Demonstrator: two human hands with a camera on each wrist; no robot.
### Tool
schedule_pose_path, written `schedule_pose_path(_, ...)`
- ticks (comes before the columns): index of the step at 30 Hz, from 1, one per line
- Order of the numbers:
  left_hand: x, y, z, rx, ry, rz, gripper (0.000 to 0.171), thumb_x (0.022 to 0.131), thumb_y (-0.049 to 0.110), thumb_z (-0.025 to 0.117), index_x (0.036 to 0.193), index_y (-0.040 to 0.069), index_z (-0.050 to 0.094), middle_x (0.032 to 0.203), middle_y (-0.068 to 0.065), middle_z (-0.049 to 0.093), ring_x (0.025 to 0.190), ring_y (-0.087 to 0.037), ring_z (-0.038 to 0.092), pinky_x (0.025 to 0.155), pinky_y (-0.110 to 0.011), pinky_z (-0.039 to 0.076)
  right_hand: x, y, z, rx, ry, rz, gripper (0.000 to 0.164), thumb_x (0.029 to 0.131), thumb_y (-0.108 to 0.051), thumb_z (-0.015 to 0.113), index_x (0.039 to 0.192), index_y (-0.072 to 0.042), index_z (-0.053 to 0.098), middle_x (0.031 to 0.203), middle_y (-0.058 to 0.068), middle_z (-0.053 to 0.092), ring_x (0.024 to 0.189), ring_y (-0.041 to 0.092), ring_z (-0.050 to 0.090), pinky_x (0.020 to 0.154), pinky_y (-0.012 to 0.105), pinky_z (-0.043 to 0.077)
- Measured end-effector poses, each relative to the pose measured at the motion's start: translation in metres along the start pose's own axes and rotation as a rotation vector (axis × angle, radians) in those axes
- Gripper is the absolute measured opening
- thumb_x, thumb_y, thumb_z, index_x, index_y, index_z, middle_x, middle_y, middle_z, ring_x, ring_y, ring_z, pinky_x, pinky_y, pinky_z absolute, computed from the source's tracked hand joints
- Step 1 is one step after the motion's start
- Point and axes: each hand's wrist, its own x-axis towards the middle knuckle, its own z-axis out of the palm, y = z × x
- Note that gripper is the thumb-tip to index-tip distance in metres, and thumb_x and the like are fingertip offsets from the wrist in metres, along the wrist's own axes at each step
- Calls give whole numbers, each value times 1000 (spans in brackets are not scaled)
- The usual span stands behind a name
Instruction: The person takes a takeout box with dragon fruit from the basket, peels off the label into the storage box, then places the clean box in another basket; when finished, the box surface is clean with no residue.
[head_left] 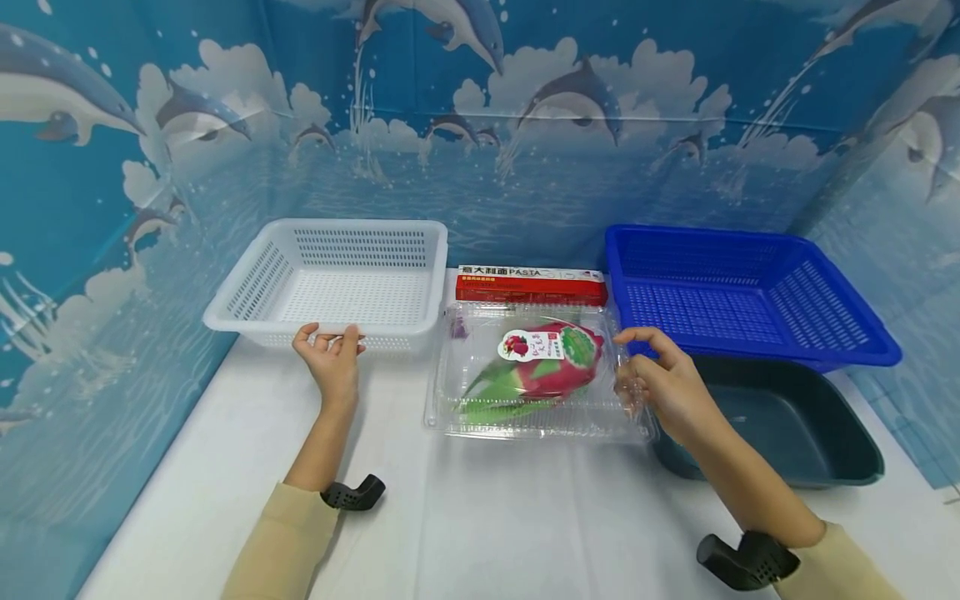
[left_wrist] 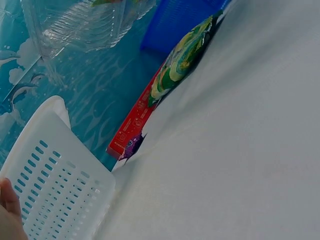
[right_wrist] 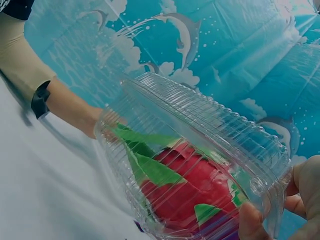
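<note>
My right hand pinches the right edge of a clear plastic clamshell box, which is raised off the table. Inside the box lies a red dragon fruit with green scales; a label is on the lid in the head view. With fingers and thumb, my left hand grips the near rim of a white slotted plastic basket. In the left wrist view, only part of the left hand shows at the basket's rim.
Behind the clamshell, a red pasta box lies between the white basket and a blue basket. A green-and-yellow packet and a small purple packet lie against it. A dark green basin sits before the blue basket.
</note>
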Motion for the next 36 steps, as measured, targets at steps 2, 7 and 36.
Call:
schedule_pose_path(2, 0, 0, 0, 2, 3, 0, 51, 89, -11, 61, 117, 12, 26, 94, -10, 51, 68, -14, 61, 57, -18, 52, -4, 6, 0, 6, 3, -2, 29, 94, 3, 43, 112, -17, 52, 64, 0, 51, 57, 13, 52, 48, 21, 48)
schedule_pose_path(7, 1, 0, 2, -6, 7, 0, 50, 89, -12, 60, 117, 12, 26, 94, -9, 51, 67, -14, 60, 57, -17, 51, -11, 19, 2, 4, 32, -6, 31, 92, 4, 46, 110, -19, 55, 63, 1, 51, 57, 13, 52, 48, 21, 47)
schedule_pose_path(36, 2, 1, 0, 22, -6, -4, 48, 91, -11, 59, 117, 12, 25, 96, -9, 50, 69, -14, 60, 58, -17, 50, -34, 83, 12, 34, 19, -160, 36, 88, 14, 46, 111, -10, 56, 71, 3, 59, 55, 10, 52, 42, 22, 46)
